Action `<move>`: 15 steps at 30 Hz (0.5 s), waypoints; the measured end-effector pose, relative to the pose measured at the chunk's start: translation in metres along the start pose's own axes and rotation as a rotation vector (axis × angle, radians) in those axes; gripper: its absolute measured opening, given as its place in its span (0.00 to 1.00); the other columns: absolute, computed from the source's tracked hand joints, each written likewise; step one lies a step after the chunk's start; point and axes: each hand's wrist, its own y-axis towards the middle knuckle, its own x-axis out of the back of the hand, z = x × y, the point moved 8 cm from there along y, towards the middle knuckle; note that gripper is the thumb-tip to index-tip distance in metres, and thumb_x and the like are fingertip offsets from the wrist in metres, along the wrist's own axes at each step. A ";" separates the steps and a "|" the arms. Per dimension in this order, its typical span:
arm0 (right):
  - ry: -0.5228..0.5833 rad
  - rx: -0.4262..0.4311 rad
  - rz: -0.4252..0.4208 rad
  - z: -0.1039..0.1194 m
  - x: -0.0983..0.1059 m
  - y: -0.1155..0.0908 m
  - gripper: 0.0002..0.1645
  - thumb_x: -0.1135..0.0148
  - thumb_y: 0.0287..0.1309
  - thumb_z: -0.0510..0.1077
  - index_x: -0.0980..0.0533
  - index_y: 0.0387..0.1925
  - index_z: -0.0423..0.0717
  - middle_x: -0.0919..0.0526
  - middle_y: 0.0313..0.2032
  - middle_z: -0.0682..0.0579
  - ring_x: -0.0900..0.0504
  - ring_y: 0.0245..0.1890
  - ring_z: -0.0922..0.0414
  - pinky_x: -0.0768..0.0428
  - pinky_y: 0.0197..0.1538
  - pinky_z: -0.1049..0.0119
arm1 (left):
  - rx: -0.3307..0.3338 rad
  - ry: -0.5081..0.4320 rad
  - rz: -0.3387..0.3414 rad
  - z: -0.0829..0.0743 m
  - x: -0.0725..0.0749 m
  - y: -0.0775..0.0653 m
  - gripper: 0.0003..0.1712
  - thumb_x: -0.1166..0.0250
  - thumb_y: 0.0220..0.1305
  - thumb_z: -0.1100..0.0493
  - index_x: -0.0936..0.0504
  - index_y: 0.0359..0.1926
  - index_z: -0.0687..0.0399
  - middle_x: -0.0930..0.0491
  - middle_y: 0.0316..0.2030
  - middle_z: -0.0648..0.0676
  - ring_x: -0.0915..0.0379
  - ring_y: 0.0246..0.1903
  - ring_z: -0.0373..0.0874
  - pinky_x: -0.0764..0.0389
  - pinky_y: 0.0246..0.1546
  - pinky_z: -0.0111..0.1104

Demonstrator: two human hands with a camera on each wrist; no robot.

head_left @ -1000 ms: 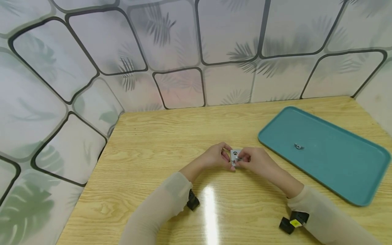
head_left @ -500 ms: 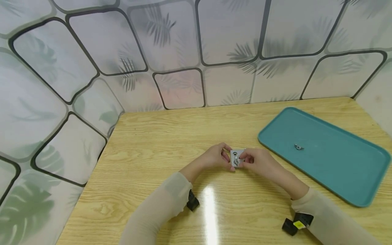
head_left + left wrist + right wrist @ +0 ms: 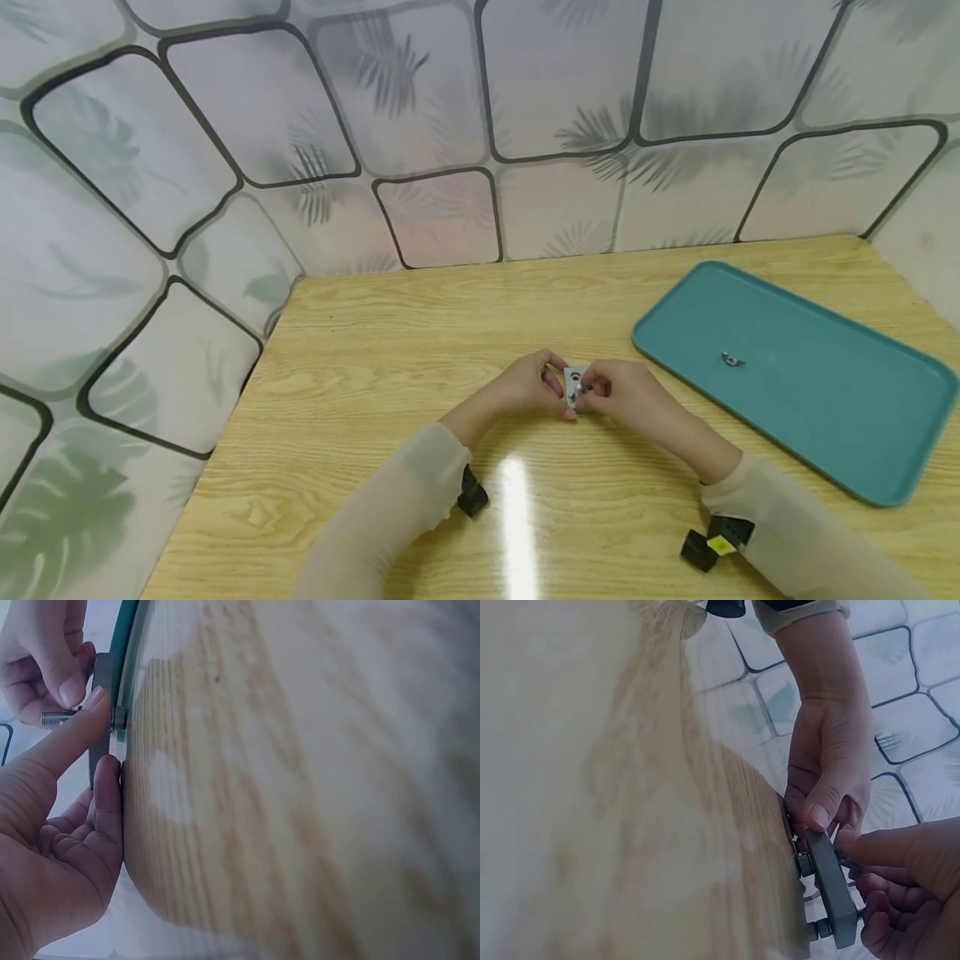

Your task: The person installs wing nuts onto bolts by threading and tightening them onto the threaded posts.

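Note:
A small grey metal plate (image 3: 568, 377) stands just above or on the table, at its middle. My left hand (image 3: 528, 385) grips the plate's left edge between thumb and fingers. A bolt (image 3: 57, 718) passes through the plate, threaded end up. In the right wrist view two bolt heads (image 3: 805, 864) show on the plate's underside. With thumb and fingertips, my right hand (image 3: 633, 396) pinches a wing nut (image 3: 585, 389) at the bolt near the plate's lower end; the fingers mostly hide the nut.
A teal tray (image 3: 795, 392) lies at the right of the wooden table (image 3: 390, 333). One loose wing nut (image 3: 732, 359) rests in it. A patterned wall covering (image 3: 435, 217) rises behind the table and along its left side.
Half a second ago my right fingers were at the plate's right side, with the wing nut showing. Now they pinch the nut, as a second ago. The left hand has stayed put.

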 end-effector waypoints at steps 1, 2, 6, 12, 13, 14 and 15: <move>0.003 0.002 0.002 0.000 0.001 -0.001 0.09 0.30 0.51 0.42 0.21 0.32 0.43 0.28 0.19 0.57 0.33 0.20 0.62 0.34 0.24 0.70 | 0.000 0.007 -0.003 0.000 0.000 0.000 0.39 0.21 0.41 0.62 0.30 0.55 0.56 0.21 0.33 0.52 0.24 0.32 0.41 0.24 0.33 0.28; 0.006 0.010 0.008 0.001 0.001 -0.003 0.09 0.30 0.50 0.41 0.21 0.31 0.43 0.28 0.19 0.57 0.34 0.20 0.62 0.34 0.24 0.70 | 0.000 0.013 -0.005 0.000 0.000 0.000 0.39 0.21 0.41 0.62 0.30 0.55 0.56 0.21 0.33 0.52 0.24 0.32 0.41 0.24 0.33 0.28; 0.025 0.080 0.041 0.005 0.000 -0.010 0.08 0.30 0.50 0.40 0.21 0.31 0.43 0.27 0.20 0.58 0.33 0.21 0.64 0.32 0.24 0.71 | 0.001 0.029 -0.009 0.000 0.000 0.001 0.40 0.21 0.40 0.62 0.30 0.56 0.56 0.22 0.33 0.51 0.24 0.32 0.41 0.24 0.33 0.28; 0.019 0.101 0.021 0.005 0.005 -0.011 0.07 0.30 0.51 0.39 0.20 0.33 0.42 0.25 0.22 0.57 0.31 0.23 0.65 0.31 0.25 0.71 | 0.008 0.023 -0.006 0.000 0.000 0.001 0.40 0.21 0.40 0.62 0.30 0.56 0.56 0.22 0.33 0.52 0.25 0.32 0.41 0.24 0.33 0.28; 0.013 0.092 0.008 0.004 0.006 -0.010 0.08 0.31 0.51 0.39 0.20 0.33 0.42 0.25 0.22 0.57 0.31 0.23 0.64 0.31 0.25 0.71 | 0.008 0.025 -0.005 0.000 0.000 0.000 0.40 0.21 0.40 0.62 0.30 0.56 0.56 0.22 0.33 0.52 0.25 0.32 0.41 0.24 0.33 0.28; 0.009 0.081 -0.002 0.002 0.007 -0.008 0.08 0.31 0.51 0.39 0.20 0.33 0.41 0.25 0.22 0.57 0.31 0.23 0.64 0.31 0.25 0.71 | 0.007 0.029 -0.006 0.000 0.000 0.000 0.40 0.21 0.40 0.61 0.30 0.56 0.57 0.22 0.33 0.52 0.25 0.32 0.41 0.24 0.33 0.28; 0.010 0.075 -0.011 0.001 0.007 -0.007 0.08 0.31 0.51 0.40 0.20 0.34 0.41 0.24 0.22 0.57 0.31 0.23 0.64 0.31 0.26 0.71 | 0.006 0.030 -0.007 -0.001 0.001 0.000 0.40 0.21 0.40 0.61 0.30 0.56 0.57 0.22 0.33 0.52 0.24 0.32 0.41 0.24 0.33 0.28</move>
